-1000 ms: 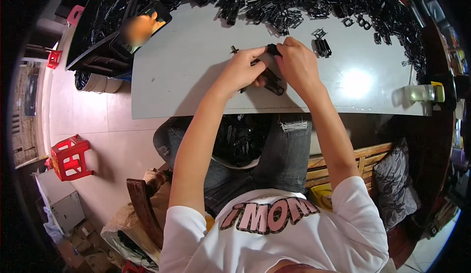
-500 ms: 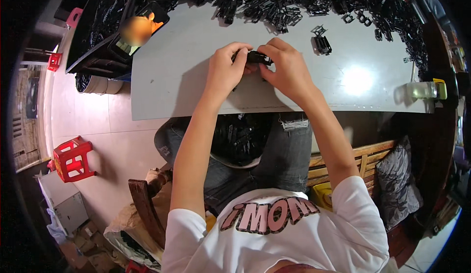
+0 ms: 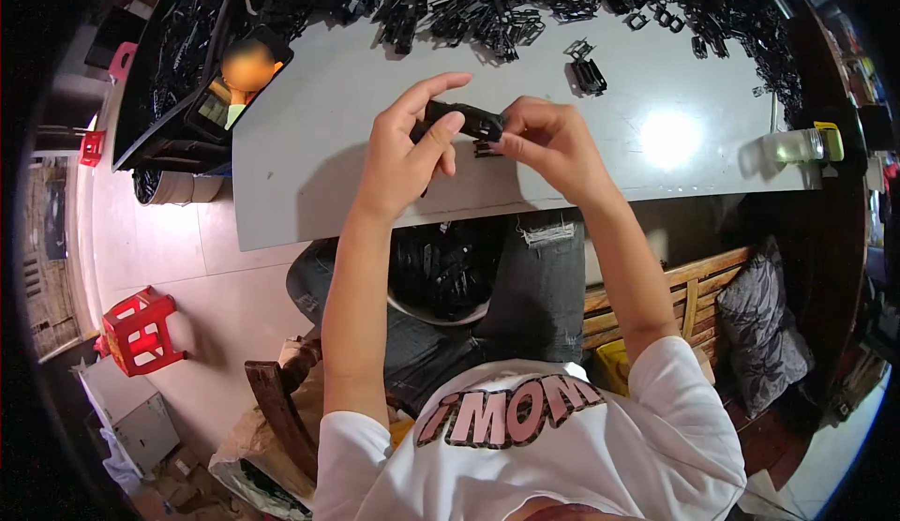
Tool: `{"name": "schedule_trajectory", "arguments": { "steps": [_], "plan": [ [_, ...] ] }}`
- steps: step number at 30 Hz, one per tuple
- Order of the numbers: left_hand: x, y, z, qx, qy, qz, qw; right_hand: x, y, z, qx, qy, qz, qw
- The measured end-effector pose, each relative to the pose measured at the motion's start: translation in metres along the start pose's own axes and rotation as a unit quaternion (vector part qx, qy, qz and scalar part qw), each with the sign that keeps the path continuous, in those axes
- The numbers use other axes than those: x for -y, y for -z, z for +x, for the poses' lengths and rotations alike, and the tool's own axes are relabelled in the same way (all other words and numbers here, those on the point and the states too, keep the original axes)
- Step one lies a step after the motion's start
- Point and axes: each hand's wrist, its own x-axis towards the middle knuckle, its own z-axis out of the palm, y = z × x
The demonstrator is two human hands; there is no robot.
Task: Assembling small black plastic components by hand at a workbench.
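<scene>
A long black plastic part (image 3: 461, 118), its exact kind unclear, is held above the pale table between both hands. My left hand (image 3: 398, 156) grips its left side between thumb and fingers, with the index finger stretched out above. At the right end, the thumb and fingers of my right hand (image 3: 562, 154) pinch the part. A small dark piece (image 3: 485, 149) shows just under that end; whether it is joined cannot be made out. Farther right on the table lie a black clip-like part (image 3: 588, 77) and a small open black frame (image 3: 579, 50).
A heap of black plastic parts (image 3: 469, 10) covers the table's (image 3: 347, 62) far side. A phone (image 3: 239, 81) leans at the left by a black bin. Toward the right edge lies a jar (image 3: 795, 146). Between my legs sits a tub of black parts (image 3: 441, 273).
My hands have drawn slightly apart, and the left index finger has lifted off. More of the black part now shows between them. The whole view has shifted a little.
</scene>
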Motion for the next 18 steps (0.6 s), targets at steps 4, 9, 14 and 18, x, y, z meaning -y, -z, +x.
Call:
{"name": "schedule_trajectory", "arguments": {
  "steps": [4,9,14,18],
  "plan": [
    [-0.001,-0.004,-0.002,0.011,0.004,0.016,1.0,0.005,0.003,-0.009,0.012,-0.001,-0.043,0.999],
    [0.006,-0.01,-0.003,0.042,-0.005,-0.014,0.999,-0.004,0.005,-0.016,0.022,-0.067,0.075,0.995],
    [0.012,-0.012,-0.002,0.058,0.019,-0.022,0.998,-0.007,0.008,-0.021,0.035,-0.088,0.001,0.996],
    [0.011,0.002,0.009,-0.075,0.032,-0.042,0.996,-0.007,0.061,-0.005,-0.082,0.223,-0.434,0.869]
  ]
}}
